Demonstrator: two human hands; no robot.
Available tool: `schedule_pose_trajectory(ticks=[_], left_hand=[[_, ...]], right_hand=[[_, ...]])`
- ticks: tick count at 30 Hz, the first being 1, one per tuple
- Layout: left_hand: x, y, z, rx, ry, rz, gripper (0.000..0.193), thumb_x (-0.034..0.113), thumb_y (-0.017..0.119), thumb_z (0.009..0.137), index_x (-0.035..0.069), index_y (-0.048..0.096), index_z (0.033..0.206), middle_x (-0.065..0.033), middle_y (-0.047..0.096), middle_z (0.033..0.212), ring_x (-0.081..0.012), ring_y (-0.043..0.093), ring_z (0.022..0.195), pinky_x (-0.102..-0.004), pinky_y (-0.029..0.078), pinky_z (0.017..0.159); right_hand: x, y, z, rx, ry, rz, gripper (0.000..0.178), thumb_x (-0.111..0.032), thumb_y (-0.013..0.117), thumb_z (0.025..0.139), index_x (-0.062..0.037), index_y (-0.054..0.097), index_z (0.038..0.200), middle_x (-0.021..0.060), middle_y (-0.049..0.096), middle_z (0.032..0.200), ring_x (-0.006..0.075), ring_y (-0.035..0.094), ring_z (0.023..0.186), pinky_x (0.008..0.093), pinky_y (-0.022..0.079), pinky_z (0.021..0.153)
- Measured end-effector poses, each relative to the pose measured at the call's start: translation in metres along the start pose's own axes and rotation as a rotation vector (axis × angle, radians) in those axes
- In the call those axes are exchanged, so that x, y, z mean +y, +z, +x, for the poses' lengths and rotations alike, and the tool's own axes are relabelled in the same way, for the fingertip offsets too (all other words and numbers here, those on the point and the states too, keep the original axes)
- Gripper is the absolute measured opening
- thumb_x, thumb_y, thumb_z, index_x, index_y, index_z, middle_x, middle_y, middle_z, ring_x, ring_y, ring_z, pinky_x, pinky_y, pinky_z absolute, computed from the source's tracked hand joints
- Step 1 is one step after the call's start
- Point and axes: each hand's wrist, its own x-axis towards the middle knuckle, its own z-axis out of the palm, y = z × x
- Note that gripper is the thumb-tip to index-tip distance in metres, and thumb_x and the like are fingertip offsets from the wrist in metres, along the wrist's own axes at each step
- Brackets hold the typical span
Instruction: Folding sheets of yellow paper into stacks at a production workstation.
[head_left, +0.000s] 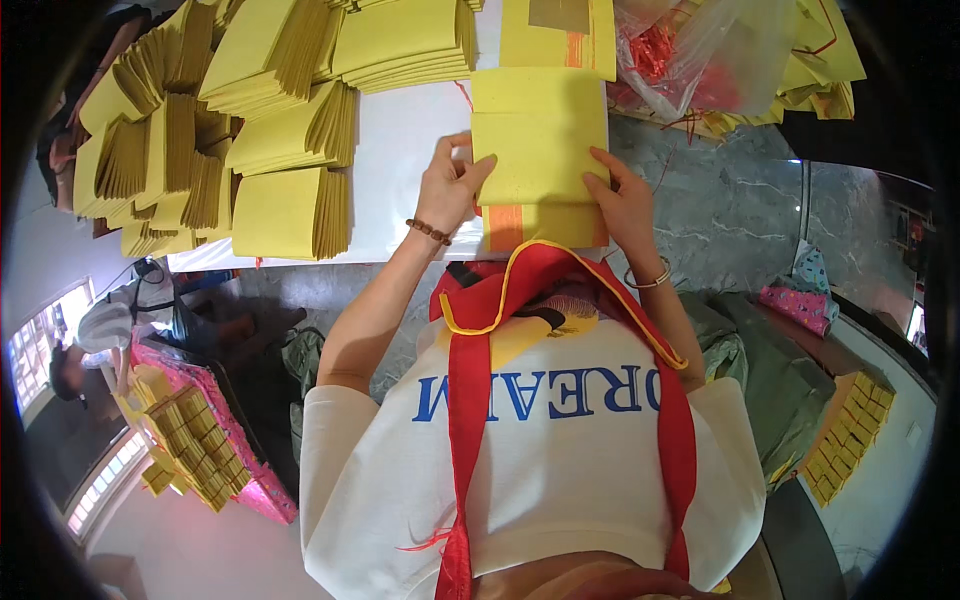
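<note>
Yellow paper sheets [537, 158] with a fold line across them lie in front of me at the table's near edge. My left hand [452, 188] grips their left edge, thumb on top and fingers partly hidden beside it. At the right edge, my right hand [624, 198] is closed on the same sheets, its thumb and forefinger showing on the paper. Under the lower end, another yellow sheet with an orange printed block [505, 228] sticks out. Just beyond lies more yellow paper [520, 42] with a brown square and orange print.
Several stacks of folded yellow paper [285, 215] fill the left of the white table [395, 190]. A clear plastic bag [690, 60] with red material sits at the back right. Boxes of yellow bundles [848, 435] stand at lower right and lower left [200, 445]. Another person is at far left.
</note>
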Motion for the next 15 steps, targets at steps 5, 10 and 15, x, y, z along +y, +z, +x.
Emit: schedule_pose_trajectory(ticks=[5,10,15], left_hand=[[0.019,0.015,-0.011,0.212,0.757,0.803,0.038,0.022,0.064,0.075,0.007,0.053,0.109,-0.0118,0.053,0.113,-0.0296,0.046,0.106,-0.041,0.036,0.085],[0.003,0.045,0.0,-0.052,0.991,1.063,0.046,0.035,0.06,0.079,0.01,0.051,0.117,-0.0133,0.045,0.123,-0.0323,0.038,0.117,-0.046,0.03,0.094],[-0.019,0.048,0.01,-0.055,0.96,1.117,0.052,0.038,0.059,0.079,0.016,0.046,0.124,-0.012,0.04,0.129,-0.0323,0.035,0.12,-0.0485,0.027,0.097]], right_hand=[[0.002,0.0,0.003,-0.005,0.032,0.014,0.037,-0.012,0.061,0.081,-0.0015,0.056,0.116,0.01,0.064,0.098,0.0111,0.058,0.085,0.0227,0.045,0.074],[0.009,0.007,0.004,0.1,-0.059,0.076,0.036,-0.021,0.063,0.077,-0.0098,0.061,0.11,0.0155,0.065,0.083,0.0217,0.063,0.071,0.0307,0.047,0.066],[0.0,0.004,-0.003,0.029,0.013,0.045,0.04,-0.023,0.062,0.078,-0.0096,0.057,0.116,0.0128,0.062,0.1,0.0235,0.06,0.084,0.0357,0.044,0.074]])
